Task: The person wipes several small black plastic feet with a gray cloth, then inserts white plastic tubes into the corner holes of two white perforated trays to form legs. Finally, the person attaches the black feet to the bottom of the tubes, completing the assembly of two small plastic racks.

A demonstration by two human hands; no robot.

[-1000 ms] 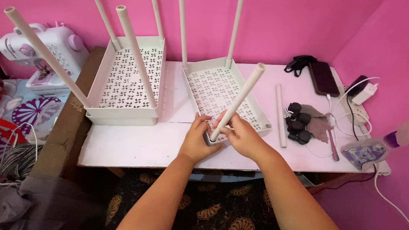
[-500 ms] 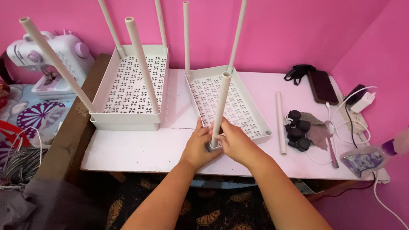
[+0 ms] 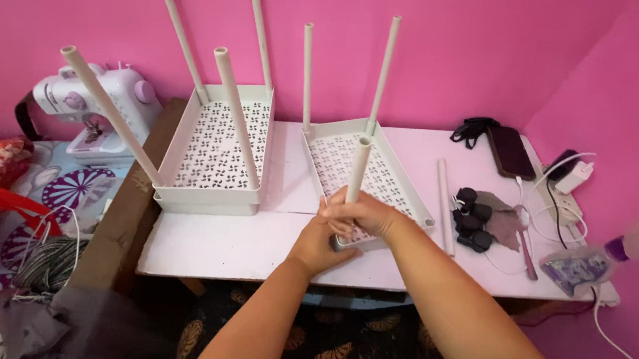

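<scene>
A white perforated tray (image 3: 404, 181) lies on the pale pink table (image 3: 222, 233), with two white poles standing in its far corners. A third white pole (image 3: 358, 167) stands upright at its near left corner. My right hand (image 3: 367, 213) is wrapped around this pole near its base. My left hand (image 3: 321, 245) grips the tray's near corner just below. A second white tray (image 3: 214, 193) with several poles in its corners stands to the left. One loose white pole (image 3: 444, 206) lies on the table to the right of the tray.
Black caster wheels (image 3: 474, 218) and a grey pouch lie right of the loose pole. A dark phone (image 3: 508, 151), charger and cables (image 3: 570, 178) and a spray bottle (image 3: 606, 254) sit at the right edge. A small sewing machine (image 3: 98, 114) stands to the left.
The pole I hold went from leaning right to standing upright in the tray's near corner. My right hand slid up onto the pole. The view shifted slightly.
</scene>
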